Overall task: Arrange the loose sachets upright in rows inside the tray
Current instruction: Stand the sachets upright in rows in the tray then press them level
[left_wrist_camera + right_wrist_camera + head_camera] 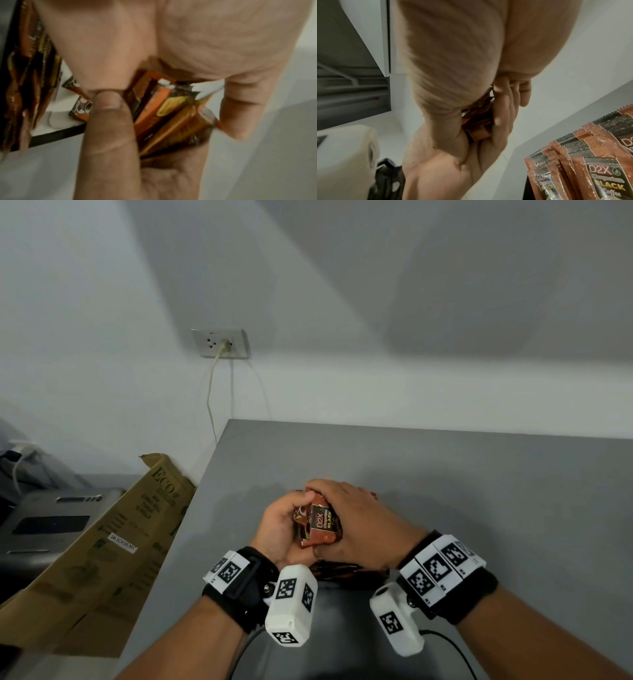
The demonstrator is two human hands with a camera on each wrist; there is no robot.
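I am squeezing a bundle of sachets (320, 525) between both hands above the grey table (479, 491), my left hand (279, 529) curled round its left side and my right hand (356, 522) clamped over the top and right. The packs are fanning apart at their ends, so a slack squeeze could spill some. Their long axis is running roughly away from me, label upward. Upright sachets are already standing in the tray (56, 135).

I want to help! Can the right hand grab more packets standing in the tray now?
Probably not yet. The right hand and left hand both hold a bundle of sachets; the upright sachets stand close beside.
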